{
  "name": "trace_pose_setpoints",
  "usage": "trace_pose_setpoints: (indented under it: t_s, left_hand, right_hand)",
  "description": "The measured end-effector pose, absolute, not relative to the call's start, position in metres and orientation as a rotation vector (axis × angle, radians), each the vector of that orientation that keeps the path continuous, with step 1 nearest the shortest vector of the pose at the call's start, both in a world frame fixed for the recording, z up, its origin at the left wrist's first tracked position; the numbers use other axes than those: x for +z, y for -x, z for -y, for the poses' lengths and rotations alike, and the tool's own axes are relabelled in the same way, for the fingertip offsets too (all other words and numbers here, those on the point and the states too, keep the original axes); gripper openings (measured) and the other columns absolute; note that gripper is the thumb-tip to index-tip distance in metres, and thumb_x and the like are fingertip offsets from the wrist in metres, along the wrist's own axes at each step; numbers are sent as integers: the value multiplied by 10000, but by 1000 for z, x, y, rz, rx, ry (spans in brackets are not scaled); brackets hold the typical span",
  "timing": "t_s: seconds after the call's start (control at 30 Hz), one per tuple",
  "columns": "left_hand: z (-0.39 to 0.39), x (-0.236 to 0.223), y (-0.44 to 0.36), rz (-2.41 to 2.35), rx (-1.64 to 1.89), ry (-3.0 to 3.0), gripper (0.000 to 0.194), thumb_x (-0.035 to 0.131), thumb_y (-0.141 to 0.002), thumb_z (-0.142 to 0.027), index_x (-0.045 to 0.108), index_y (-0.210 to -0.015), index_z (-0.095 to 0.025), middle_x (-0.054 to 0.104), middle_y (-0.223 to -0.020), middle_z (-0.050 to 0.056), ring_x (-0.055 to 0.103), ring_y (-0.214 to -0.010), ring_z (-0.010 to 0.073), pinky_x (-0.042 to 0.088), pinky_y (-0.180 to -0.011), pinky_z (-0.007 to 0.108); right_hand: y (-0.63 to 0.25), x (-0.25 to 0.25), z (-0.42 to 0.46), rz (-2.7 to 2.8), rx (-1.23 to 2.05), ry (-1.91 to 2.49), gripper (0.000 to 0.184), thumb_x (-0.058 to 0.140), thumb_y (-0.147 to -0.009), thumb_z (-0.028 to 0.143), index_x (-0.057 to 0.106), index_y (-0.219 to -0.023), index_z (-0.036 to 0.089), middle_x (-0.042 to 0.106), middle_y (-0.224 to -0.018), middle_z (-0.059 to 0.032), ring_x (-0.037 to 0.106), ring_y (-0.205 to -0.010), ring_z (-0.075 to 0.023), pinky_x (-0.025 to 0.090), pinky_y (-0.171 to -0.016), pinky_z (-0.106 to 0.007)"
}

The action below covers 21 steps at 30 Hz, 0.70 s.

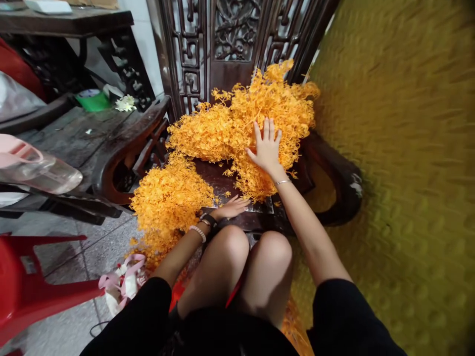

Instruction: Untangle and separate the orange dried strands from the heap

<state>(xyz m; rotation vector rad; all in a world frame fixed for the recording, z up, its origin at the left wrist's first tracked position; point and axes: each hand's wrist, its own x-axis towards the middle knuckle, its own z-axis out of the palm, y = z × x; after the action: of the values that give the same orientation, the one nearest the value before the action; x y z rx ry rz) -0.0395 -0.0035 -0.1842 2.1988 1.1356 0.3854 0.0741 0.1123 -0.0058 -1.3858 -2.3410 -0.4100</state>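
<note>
Bushy heaps of orange artificial flower sprigs (270, 101) cover much of a dark carved wooden chair (218, 173) in front of me. My right hand (267, 151) lies on the right-hand heap, fingers spread and palm down. Low at the seat's front edge, my left hand (232, 206) is stretched out flat with nothing visible in it. A second pile of orange sprigs (170, 193) sits just left of that hand and hangs down toward the floor. A flat sheet (260, 205) shows on the seat between my hands; most of it is hidden.
On the left, a dark wooden bench (107, 128) holds a clear bottle with a pink lid (44, 165), a green tape roll (92, 100) and a pale flower (126, 103). A red plastic stool (22, 287) stands lower left, near pink ribbon (124, 282). A yellow textured surface (408, 173) rises at right.
</note>
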Motion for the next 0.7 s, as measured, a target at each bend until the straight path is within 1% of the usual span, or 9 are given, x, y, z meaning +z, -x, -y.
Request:
trace_pose_setpoints:
  t_s: [0.1, 0.17, 0.23, 0.3, 0.37, 0.43, 0.5, 0.6, 0.7]
  left_hand:
    - [8, -178, 37, -1160, 441, -2139, 395, 455, -912, -362, 507, -1256, -176, 523, -1320, 110, 513, -1191, 228, 369, -1026, 497]
    - [12, -176, 37, -1235, 485, -2105, 394, 468, -906, -362, 509, -1245, -167, 524, -1306, 116, 516, -1180, 235, 382, -1012, 501]
    - [16, -174, 36, -1312, 525, -2088, 413, 466, -905, -365, 491, -1267, -169, 466, -1368, 118, 432, -1266, 261, 302, -1059, 543]
    - [19, -174, 35, -1358, 543, -2082, 464, 457, -902, -393, 456, -1309, -170, 364, -1452, 126, 265, -1373, 286, 157, -1109, 577]
    - [21, -174, 32, -1335, 517, -2083, 508, 447, -894, -445, 449, -1324, -176, 328, -1477, 128, 160, -1412, 286, 72, -1127, 564]
    - [21, -172, 26, -1222, 464, -2091, 490, 469, -878, -465, 503, -1278, -185, 418, -1425, 120, 245, -1389, 269, 133, -1127, 536]
    - [21, -169, 21, -1081, 428, -2093, 399, 511, -871, -421, 574, -1185, -184, 534, -1321, 102, 427, -1283, 242, 277, -1084, 509]
    - [18, -163, 22, -1027, 476, -2061, 312, 512, -886, -347, 592, -1120, -157, 591, -1214, 96, 562, -1110, 210, 426, -975, 467]
    - [11, -155, 32, -1150, 598, -2011, 317, 498, -894, -339, 567, -1135, -146, 579, -1198, 101, 563, -1086, 216, 451, -936, 459]
  right_hand:
    - [-73, 0, -98, 2362, -389, 1372, 717, 393, -833, 458, 186, -1447, 153, 182, -1524, -167, 144, -1396, -357, 140, -1090, -568]
    - [-74, 4, -90, 2395, -378, 1347, 674, 382, -844, 459, 248, -1428, 151, 224, -1506, -173, 190, -1373, -362, 165, -1082, -554]
    - [-75, 6, -83, 2418, -382, 1334, 644, 381, -851, 444, 278, -1417, 156, 244, -1496, -176, 210, -1363, -361, 186, -1073, -544]
    - [-77, 6, -79, 2430, -396, 1328, 633, 388, -854, 421, 282, -1417, 151, 250, -1493, -183, 220, -1360, -364, 203, -1064, -542]
    - [-77, 5, -76, 2440, -406, 1325, 639, 404, -850, 403, 280, -1418, 137, 255, -1490, -193, 227, -1358, -374, 213, -1058, -547]
    - [-77, 5, -76, 2454, -399, 1321, 652, 423, -843, 396, 280, -1418, 126, 250, -1493, -199, 220, -1362, -380, 206, -1060, -555]
    - [-76, 6, -76, 2465, -367, 1317, 663, 442, -835, 398, 281, -1419, 128, 228, -1506, -193, 197, -1375, -377, 186, -1071, -563]
    - [-80, 3, -71, 2396, -227, 1235, 628, 456, -832, 400, 328, -1400, 166, 215, -1527, -137, 168, -1401, -333, 156, -1108, -540]
    - [-99, -18, -50, 2141, 74, 1188, 405, 367, -886, 364, 530, -1233, 236, 436, -1420, -62, 354, -1333, -254, 225, -1123, -472]
